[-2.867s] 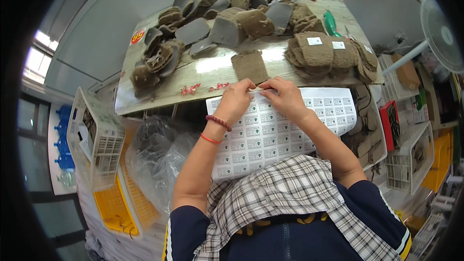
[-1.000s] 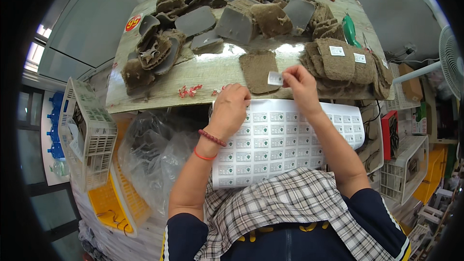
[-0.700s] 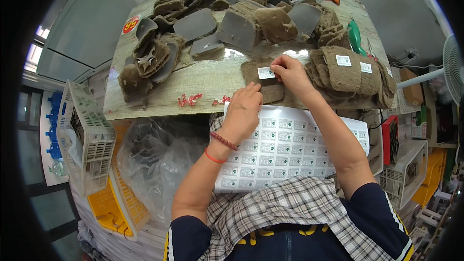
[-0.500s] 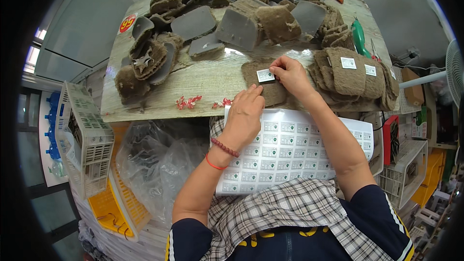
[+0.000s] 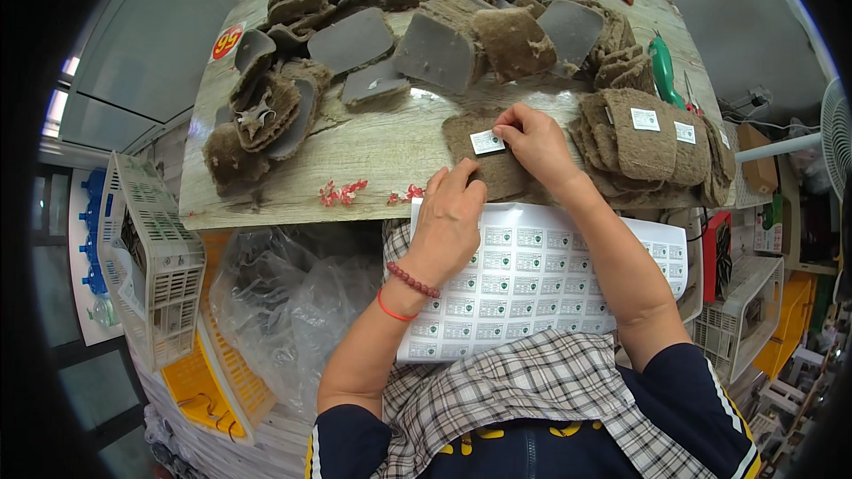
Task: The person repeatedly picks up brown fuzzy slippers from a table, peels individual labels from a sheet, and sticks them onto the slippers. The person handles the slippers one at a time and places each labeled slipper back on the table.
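A small white label [image 5: 485, 143] with printing is pinched at its right end by the thumb and forefinger of my right hand [image 5: 536, 147]. It lies over a brown fuzzy pad [image 5: 501, 176] at the table's near edge; whether it is fully stuck down I cannot tell. My left hand [image 5: 449, 229] is at the pad's near left edge, fingers stretched out, holding nothing. Below both hands, a large white sheet of labels [image 5: 524, 286] spreads over my lap, partly covered by my right forearm. To the right, stacked brown pads [image 5: 641, 146] carry similar labels.
Grey-backed brown pads [image 5: 437, 51] are heaped along the table's far side and left. A green-handled tool [image 5: 662, 69] lies at the right. Red-and-white scraps [image 5: 342, 192] dot the near edge. A pale plastic crate [image 5: 160, 257] and clear plastic bags [image 5: 288, 306] are at lower left.
The fingers of my left hand have drawn back slightly toward me. My right hand keeps its pinch on the label, which has barely shifted. The whole view has moved slightly.
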`<act>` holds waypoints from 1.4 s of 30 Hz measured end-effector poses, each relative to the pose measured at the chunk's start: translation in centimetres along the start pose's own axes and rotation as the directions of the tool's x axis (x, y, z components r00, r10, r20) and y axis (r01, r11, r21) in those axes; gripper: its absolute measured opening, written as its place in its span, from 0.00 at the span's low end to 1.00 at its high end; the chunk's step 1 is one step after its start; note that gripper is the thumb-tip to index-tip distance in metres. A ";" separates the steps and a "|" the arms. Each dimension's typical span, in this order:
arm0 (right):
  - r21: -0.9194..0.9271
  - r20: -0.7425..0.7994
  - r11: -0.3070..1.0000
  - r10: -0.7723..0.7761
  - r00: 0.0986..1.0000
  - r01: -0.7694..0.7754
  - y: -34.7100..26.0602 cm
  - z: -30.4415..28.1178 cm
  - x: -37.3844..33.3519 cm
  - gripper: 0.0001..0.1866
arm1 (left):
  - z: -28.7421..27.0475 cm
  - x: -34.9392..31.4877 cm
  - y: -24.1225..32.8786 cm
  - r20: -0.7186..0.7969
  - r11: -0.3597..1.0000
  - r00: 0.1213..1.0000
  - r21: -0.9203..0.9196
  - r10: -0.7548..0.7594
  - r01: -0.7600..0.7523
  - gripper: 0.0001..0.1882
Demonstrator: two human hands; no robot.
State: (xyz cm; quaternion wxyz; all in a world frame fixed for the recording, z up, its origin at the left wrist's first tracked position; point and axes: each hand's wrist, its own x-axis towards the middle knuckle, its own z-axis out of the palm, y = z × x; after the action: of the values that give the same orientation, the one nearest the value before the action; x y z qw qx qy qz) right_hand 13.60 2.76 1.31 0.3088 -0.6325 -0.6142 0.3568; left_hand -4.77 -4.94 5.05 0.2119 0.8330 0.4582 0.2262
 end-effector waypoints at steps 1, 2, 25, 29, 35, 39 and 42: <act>-0.015 -0.010 1.000 -0.008 1.000 0.008 -0.2 0.0 -0.1 0.08 | -0.1 0.1 0.1 0.005 1.000 1.000 0.002 -0.022 0.022 0.02; -0.030 -0.021 0.999 -0.016 1.000 0.016 -0.3 0.0 -0.3 0.08 | -0.1 0.1 0.1 0.011 1.000 1.000 0.011 -0.023 0.023 0.02; -0.330 -0.228 0.939 -0.177 0.957 0.095 -2.0 1.2 -2.6 0.28 | 0.1 0.9 0.0 0.098 0.989 0.995 0.137 0.034 -0.048 0.02; -0.328 -0.279 0.942 -0.164 0.946 0.067 0.3 2.0 -2.0 0.29 | 0.1 1.0 0.1 0.138 0.987 0.990 0.158 -0.006 -0.016 0.03; -0.262 -0.186 0.956 0.084 0.979 -0.132 -2.0 0.7 -1.4 0.29 | -0.3 1.7 -0.6 0.206 0.991 0.979 0.133 -0.013 -0.015 0.04; -0.231 -0.206 0.956 0.132 0.970 -0.180 -2.4 1.3 -1.1 0.23 | 0.1 0.8 -1.5 0.166 0.989 0.986 0.139 0.022 -0.045 0.04; 0.068 -0.253 0.991 0.129 0.959 -0.115 -1.8 0.6 -2.1 0.21 | -0.4 0.5 -0.4 0.146 0.995 0.989 0.094 0.014 -0.028 0.04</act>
State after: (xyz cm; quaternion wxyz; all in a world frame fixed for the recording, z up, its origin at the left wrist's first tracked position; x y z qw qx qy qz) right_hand 12.17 0.76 2.62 0.3795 -0.7018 -0.5192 0.3063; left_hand -5.06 -4.27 5.27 0.2022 0.8612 0.4431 0.1451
